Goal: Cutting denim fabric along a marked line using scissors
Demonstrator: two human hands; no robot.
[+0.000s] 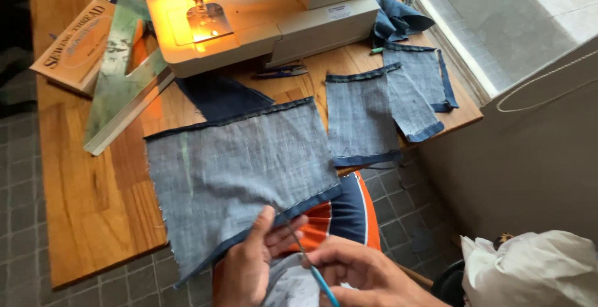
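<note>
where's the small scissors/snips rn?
In the head view the dark thread snips lie on the wooden table, just in front of the sewing machine base, between the dark blue fabric piece and the smaller denim panel.

Denim panel (240, 170) in left hand (246, 266)

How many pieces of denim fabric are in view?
5, maybe more hidden. A large panel pinched by the left hand; a dark piece beneath it; two smaller panels, middle and right; a crumpled piece beside the sewing machine.
</note>
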